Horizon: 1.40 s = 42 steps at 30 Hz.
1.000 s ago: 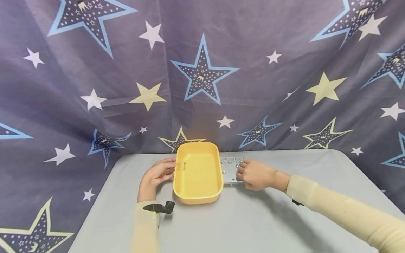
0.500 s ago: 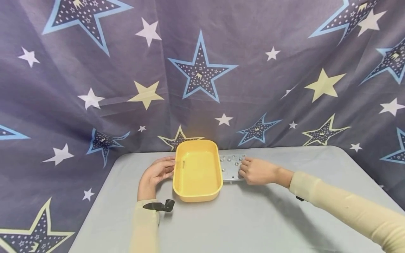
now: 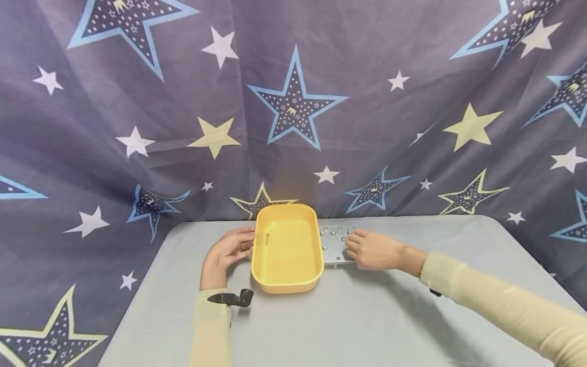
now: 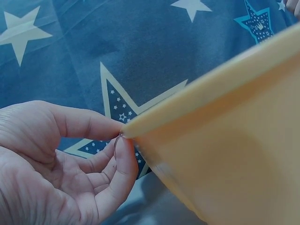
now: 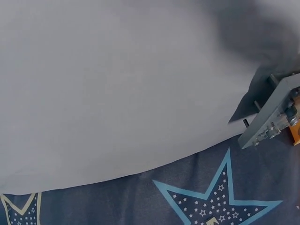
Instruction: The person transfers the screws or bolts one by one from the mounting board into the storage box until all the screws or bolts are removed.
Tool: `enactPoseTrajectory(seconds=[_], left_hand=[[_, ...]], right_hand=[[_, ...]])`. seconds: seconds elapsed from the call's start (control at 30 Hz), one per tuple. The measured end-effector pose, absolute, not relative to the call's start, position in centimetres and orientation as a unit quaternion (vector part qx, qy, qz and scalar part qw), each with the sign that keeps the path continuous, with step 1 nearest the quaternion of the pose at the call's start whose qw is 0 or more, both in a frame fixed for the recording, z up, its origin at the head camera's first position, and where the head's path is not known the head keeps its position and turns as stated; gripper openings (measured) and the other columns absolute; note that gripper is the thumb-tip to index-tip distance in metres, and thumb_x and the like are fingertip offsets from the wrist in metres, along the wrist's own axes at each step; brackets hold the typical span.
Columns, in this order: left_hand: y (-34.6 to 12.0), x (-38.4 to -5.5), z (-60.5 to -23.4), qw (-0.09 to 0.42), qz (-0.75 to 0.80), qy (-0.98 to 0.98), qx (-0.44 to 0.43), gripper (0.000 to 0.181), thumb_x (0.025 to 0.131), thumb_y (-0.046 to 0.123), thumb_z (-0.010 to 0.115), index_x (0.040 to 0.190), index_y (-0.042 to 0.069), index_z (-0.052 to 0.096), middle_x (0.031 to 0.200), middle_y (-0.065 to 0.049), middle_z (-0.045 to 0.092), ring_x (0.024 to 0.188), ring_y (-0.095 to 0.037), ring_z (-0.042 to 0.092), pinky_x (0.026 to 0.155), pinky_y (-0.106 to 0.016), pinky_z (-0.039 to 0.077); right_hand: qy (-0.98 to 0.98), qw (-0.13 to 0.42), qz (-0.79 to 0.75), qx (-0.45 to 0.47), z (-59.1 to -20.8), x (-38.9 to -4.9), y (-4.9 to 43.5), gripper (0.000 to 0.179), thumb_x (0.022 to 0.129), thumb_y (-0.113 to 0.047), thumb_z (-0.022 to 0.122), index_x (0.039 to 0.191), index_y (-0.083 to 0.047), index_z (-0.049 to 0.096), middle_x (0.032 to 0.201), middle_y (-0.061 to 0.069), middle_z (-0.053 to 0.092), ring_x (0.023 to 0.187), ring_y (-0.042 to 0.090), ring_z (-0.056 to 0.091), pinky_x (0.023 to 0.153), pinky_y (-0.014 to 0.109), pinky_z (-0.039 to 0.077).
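Observation:
A yellow plastic tray (image 3: 293, 255) stands at the table's far side, a small screw (image 3: 267, 239) lying in it by the left wall. My left hand (image 3: 234, 248) pinches the tray's rim between thumb and fingertip; the left wrist view shows this at the rim's corner. To the right is a silver metal plate (image 3: 331, 253) with several bolts (image 3: 333, 233) on top, its left end behind the tray. Fingers of my right hand (image 3: 373, 250) curl down at a bolt by the plate's right end, their tips hidden. Bolt shanks (image 5: 258, 105) protrude below the plate in the right wrist view.
A grey cloth covers the table (image 3: 348, 316). Right behind its far edge hangs a star-patterned curtain (image 3: 403, 153). A black strap (image 3: 231, 298) circles the left sleeve.
The right hand has shifted slightly to the right and away along the plate's right end. Left hand and tray keep their places; the head view has wobbled a little.

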<state>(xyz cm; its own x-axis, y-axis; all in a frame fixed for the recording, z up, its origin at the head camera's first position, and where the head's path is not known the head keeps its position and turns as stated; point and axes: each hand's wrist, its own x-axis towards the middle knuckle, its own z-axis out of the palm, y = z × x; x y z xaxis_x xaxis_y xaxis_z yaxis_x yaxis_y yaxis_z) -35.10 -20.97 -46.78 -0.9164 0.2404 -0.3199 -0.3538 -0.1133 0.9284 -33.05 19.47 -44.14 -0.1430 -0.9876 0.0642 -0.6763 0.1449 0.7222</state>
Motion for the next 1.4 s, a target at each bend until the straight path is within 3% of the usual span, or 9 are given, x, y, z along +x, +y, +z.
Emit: enactPoseTrajectory(seconds=[0.13, 0.37, 0.8, 1.4], left_hand=[[-21.0, -34.9, -46.8, 0.204, 0.745, 0.634, -0.04, 0.052, 0.102, 0.006, 0.057, 0.149, -0.007, 0.038, 0.091, 0.007, 0.071, 0.081, -0.004, 0.067, 0.073, -0.018, 0.056], [-21.0, -35.0, -46.8, 0.2, 0.746, 0.634, -0.029, 0.053, 0.103, 0.007, 0.056, 0.15, -0.009, 0.036, 0.092, 0.006, 0.07, 0.083, -0.004, 0.066, 0.073, -0.017, 0.056], [-21.0, -34.9, -46.6, 0.196, 0.747, 0.634, -0.046, 0.051, 0.102, 0.005, 0.056, 0.149, -0.007, 0.039, 0.089, 0.006, 0.071, 0.08, -0.004, 0.068, 0.073, -0.018, 0.057], [-20.9, -35.0, -46.5, 0.187, 0.734, 0.65, -0.062, 0.051, 0.103, 0.007, 0.056, 0.15, -0.005, 0.039, 0.093, 0.007, 0.069, 0.084, -0.005, 0.066, 0.073, -0.018, 0.056]], right_hand=[[-0.708, 0.277, -0.271, 0.59, -44.4, -32.8, 19.5, 0.022, 0.088, -0.034, 0.065, 0.086, -0.012, 0.064, 0.092, 0.003, 0.068, 0.09, 0.021, 0.061, 0.083, 0.035, 0.048], [-0.708, 0.291, -0.254, 0.591, -44.5, -32.9, 19.7, 0.017, 0.086, -0.028, 0.063, 0.081, -0.013, 0.058, 0.086, 0.001, 0.062, 0.082, 0.02, 0.053, 0.076, 0.032, 0.042], [-0.717, 0.291, -0.233, 0.589, -44.3, -33.1, 19.8, 0.018, 0.085, -0.026, 0.062, 0.078, -0.012, 0.053, 0.08, 0.001, 0.056, 0.079, 0.02, 0.049, 0.075, 0.032, 0.041], [-0.704, 0.297, -0.223, 0.606, -44.3, -33.8, 20.2, 0.028, 0.083, -0.038, 0.068, 0.081, -0.013, 0.055, 0.085, 0.001, 0.061, 0.084, 0.019, 0.053, 0.078, 0.032, 0.044]])
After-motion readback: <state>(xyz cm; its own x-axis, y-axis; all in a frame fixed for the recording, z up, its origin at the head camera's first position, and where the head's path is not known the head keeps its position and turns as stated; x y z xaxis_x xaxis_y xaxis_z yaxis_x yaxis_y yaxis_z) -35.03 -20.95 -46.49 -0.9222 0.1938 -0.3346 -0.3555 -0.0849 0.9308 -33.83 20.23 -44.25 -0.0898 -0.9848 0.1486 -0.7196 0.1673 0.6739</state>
